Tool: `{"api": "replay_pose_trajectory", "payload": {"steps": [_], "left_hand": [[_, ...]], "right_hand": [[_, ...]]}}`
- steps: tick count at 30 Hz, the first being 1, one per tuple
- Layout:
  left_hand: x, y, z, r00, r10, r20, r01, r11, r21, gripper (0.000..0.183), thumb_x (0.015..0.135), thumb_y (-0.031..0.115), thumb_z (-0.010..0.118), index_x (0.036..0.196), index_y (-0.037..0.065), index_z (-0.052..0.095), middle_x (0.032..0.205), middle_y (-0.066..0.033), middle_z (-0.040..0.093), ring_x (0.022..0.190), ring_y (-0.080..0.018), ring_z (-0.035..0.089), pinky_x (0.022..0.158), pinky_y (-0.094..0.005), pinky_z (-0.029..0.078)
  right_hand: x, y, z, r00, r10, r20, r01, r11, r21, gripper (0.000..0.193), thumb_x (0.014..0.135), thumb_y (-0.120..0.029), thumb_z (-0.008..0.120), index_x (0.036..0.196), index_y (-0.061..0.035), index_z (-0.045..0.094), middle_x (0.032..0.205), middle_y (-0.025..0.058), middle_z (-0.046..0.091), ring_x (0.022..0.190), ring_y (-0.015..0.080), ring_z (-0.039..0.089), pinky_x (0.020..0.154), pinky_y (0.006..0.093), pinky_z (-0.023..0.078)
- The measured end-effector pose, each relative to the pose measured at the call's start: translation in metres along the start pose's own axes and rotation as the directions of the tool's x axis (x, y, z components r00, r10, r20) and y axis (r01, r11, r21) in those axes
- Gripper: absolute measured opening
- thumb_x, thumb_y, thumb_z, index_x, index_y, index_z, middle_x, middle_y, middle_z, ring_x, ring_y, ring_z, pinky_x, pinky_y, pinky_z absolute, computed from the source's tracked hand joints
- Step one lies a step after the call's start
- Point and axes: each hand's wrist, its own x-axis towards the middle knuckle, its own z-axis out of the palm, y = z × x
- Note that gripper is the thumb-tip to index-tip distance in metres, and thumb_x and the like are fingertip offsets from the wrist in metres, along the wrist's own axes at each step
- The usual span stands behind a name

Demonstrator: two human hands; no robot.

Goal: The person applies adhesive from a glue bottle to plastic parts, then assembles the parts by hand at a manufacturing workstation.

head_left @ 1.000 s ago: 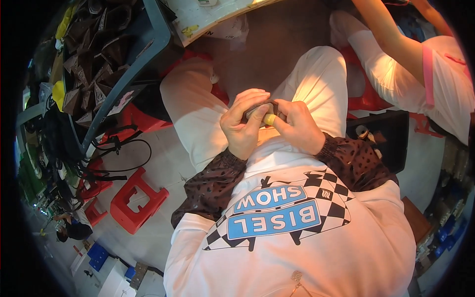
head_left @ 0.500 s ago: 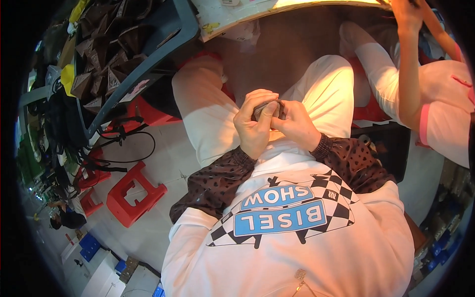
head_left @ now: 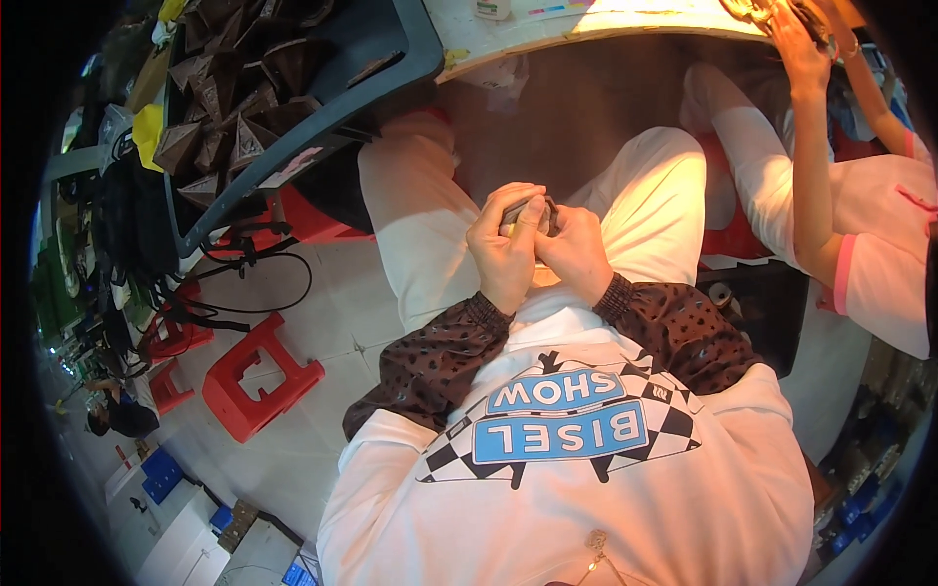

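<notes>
My left hand and my right hand meet in front of my lap, fingers closed round a small dark brown piece. The fingers cover most of it, so its full shape is hidden. My left thumb lies across its near side, beside a paler patch. The right thumb and fingers press on its other side. At the upper left, several dark brown, pyramid-like pieces with angular faces are heaped in a dark grey-blue bin.
A lit table curves across the top, with a small white bottle on it. At the upper right are a co-worker's hands, one near a brown item. A red stool lies on the floor at left, near a black cable.
The whole view has shifted slightly, with the bin and table lower and further right. My hands still grip the brown piece; my right fingers have changed position slightly, and more of it shows.
</notes>
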Motion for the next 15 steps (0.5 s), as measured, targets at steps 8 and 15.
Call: {"api": "replay_pose_trajectory", "payload": {"steps": [8, 15], "left_hand": [[-0.001, 0.006, 0.001, 0.998, -0.056, 0.025, 0.057, 0.997, -0.05, 0.019, 0.09, 0.014, 0.056, 0.097, -0.003, 0.06, 0.099, -0.009, 0.063, 0.088, -0.0118, 0.057, 0.078, -0.024, 0.045], [0.0, 0.0, -0.005, 0.965, -0.249, 0.086, 0.262, 0.937, -0.231, 0.035, 0.095, 0.031, 0.049, 0.098, -0.002, 0.06, 0.09, -0.006, 0.063, 0.083, -0.011, 0.058, 0.074, -0.0235, 0.046]], "right_hand": [[0.002, -0.009, 0.001, 0.996, 0.089, -0.018, -0.089, 0.996, -0.002, 0.043, 0.073, -0.04, 0.067, 0.063, 0.0019, 0.063, 0.055, 0.0133, 0.06, 0.053, 0.0239, 0.063, 0.052, 0.0337, 0.047], [0.009, -0.012, -0.009, 0.999, -0.042, 0.028, 0.045, 0.992, -0.115, 0.048, 0.082, -0.04, 0.055, 0.068, 0.0048, 0.063, 0.056, 0.0173, 0.06, 0.053, 0.0274, 0.063, 0.052, 0.035, 0.047]]}}
